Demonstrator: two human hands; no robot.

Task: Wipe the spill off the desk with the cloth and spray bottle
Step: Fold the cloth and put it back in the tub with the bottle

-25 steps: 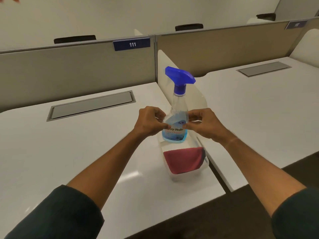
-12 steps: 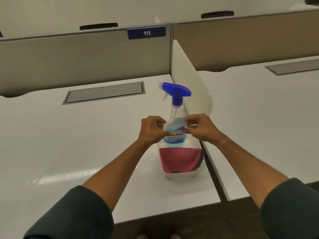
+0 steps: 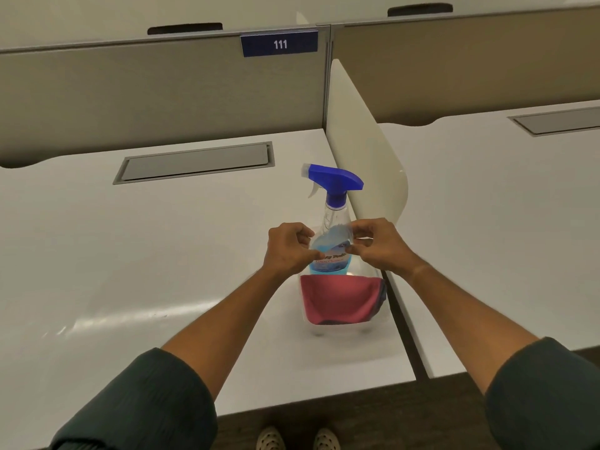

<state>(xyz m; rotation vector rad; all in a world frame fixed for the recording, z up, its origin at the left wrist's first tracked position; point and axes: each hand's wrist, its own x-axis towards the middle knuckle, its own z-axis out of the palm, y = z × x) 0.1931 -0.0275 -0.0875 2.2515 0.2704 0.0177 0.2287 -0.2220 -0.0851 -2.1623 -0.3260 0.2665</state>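
A clear spray bottle (image 3: 335, 216) with a blue trigger head and blue liquid stands upright in the far end of a clear plastic container (image 3: 344, 329) on the white desk (image 3: 146, 254). A red cloth (image 3: 341, 297) lies folded in the near end of the container. My left hand (image 3: 287, 250) pinches the container's left rim beside the bottle. My right hand (image 3: 380, 246) pinches the right rim. A pale glossy streak (image 3: 113, 321) lies on the desk to the left; I cannot tell whether it is liquid or glare.
A cream divider panel (image 3: 363, 151) rises just right of the bottle. Behind the desk runs a beige partition (image 3: 162, 92) labelled 111. A grey cable hatch (image 3: 194, 164) sits flush in the desk. A second desk (image 3: 503, 222) lies beyond a narrow gap (image 3: 406, 326).
The view has tilted down and moved closer, so shoes now show at the bottom. Both hands stay pinched at the container beside the bottle, which keeps its place on the desk.
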